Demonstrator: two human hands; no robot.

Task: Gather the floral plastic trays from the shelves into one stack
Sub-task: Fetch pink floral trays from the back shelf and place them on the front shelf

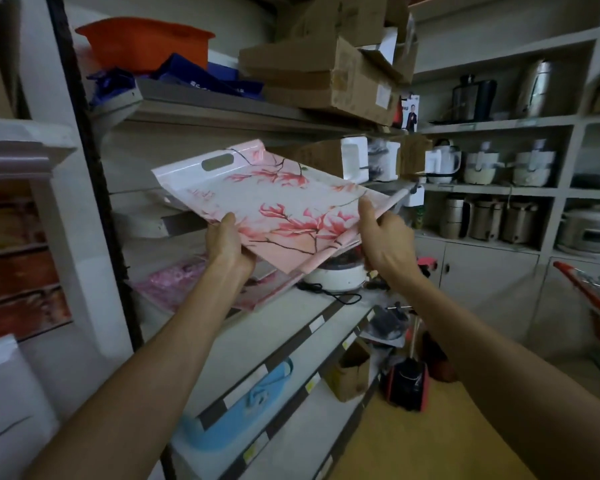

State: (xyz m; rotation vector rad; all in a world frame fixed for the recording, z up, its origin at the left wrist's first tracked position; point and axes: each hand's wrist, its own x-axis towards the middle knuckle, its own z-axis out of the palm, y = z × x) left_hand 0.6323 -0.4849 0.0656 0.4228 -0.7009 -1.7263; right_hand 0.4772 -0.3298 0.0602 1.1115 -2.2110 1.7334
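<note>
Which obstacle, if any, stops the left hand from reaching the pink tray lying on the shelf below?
Probably not freely: the left hand is gripping the held floral tray, which hangs over the pink tray on the shelf.

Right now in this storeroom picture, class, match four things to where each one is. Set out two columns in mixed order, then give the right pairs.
Things
1. floral tray
2. orange basin
3. pink trays
4. blue slipper

Places
A. on a low shelf, below the arms
B. on the top shelf, at the left
C. held up in both hands, left hand and right hand
D. lying on the shelf under the held tray

Pairs: 1-C, 2-B, 3-D, 4-A
</note>
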